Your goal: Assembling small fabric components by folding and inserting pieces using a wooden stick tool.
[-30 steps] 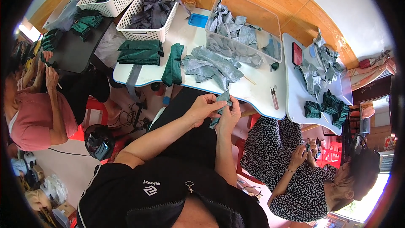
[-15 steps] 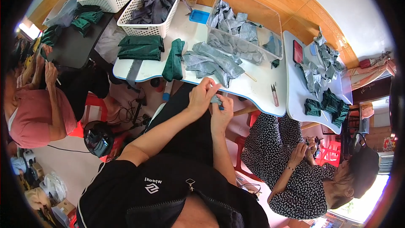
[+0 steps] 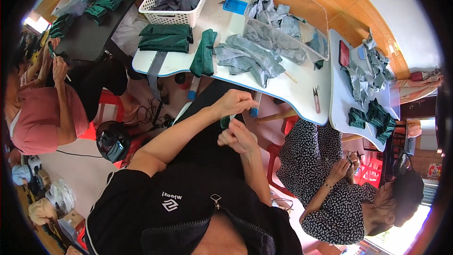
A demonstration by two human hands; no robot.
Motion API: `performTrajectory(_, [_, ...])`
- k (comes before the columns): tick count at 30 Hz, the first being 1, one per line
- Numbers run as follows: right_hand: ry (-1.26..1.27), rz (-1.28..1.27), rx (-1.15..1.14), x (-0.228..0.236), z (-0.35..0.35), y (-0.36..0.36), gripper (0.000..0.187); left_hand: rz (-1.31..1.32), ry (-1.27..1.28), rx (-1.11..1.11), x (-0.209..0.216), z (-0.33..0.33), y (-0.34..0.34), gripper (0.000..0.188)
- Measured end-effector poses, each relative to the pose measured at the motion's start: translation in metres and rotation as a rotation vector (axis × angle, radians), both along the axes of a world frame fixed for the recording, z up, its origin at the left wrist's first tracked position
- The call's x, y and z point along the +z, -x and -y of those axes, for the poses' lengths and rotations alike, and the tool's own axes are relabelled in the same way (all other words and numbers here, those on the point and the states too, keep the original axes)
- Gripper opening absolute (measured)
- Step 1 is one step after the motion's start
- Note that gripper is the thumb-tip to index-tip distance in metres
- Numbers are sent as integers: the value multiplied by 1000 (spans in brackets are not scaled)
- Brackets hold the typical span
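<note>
Over my lap, my left hand (image 3: 233,103) is bent at the wrist with its fingers pinched together, just beyond the right one. Whatever is in that pinch, if anything, is too small to make out. My right hand (image 3: 240,138) is curled closed, and a small piece of dark green fabric (image 3: 225,122) with a pale edge shows at its fingertips. In front of both hands, on the white table (image 3: 306,85), lie loose grey-green fabric strips (image 3: 250,56). A folded dark green fabric piece (image 3: 204,53) rests left of them, next to a stack of green fabric (image 3: 165,38).
Small thread snips (image 3: 316,100) and a thin stick (image 3: 290,77) lie on the table's right part. A clear bin (image 3: 325,23) and a white basket (image 3: 177,18) stand behind, holding fabric. A co-worker in a patterned dress (image 3: 309,160) sits at right, another in pink (image 3: 49,113) at left.
My hands have come nearer my body and moved slightly apart, the right one dropping lower. The fabric now shows its dark green side. The whole view has shifted a little.
</note>
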State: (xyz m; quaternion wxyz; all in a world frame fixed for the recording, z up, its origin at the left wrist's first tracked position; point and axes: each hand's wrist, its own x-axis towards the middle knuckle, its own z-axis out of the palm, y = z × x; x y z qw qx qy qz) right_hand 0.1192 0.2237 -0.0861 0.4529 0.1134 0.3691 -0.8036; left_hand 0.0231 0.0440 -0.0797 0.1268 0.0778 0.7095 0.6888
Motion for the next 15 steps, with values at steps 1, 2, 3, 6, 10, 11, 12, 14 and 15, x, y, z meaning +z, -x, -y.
performTrajectory(1, [292, -1, 24, -3, -5, -11, 48, 56, -18, -79, 18, -5, -4, 40])
performTrajectory(2, [588, -6, 61, -9, -7, -16, 49, 109, -32, -145, 29, -5, -6, 41])
performTrajectory(3, [909, -259, 141, -40, -1, -12, 59, 64, 3, -242, 33, -4, -3, 27])
performTrajectory(6, [853, -65, -181, 23, 0, -13, 80, 5, -172, 101, 62, 23, -11, 29])
performTrajectory(10, [921, -54, -183, 26, -41, 14, 92, -194, -129, -118, 105, 44, -23, 48])
performTrajectory(11, [927, -31, -219, 26, -37, 13, 95, -204, -80, -155, 113, 43, -25, 42])
performTrajectory(12, [930, -31, -217, 28, -38, 11, 95, -204, -77, -154, 102, 45, -25, 42])
performTrajectory(14, [749, 112, -207, 40, -39, 9, 99, -91, -111, -36, 79, 52, -23, 26])
performTrajectory(15, [752, 114, -204, 44, -41, 7, 99, 35, -248, -13, 77, 51, -29, 16])
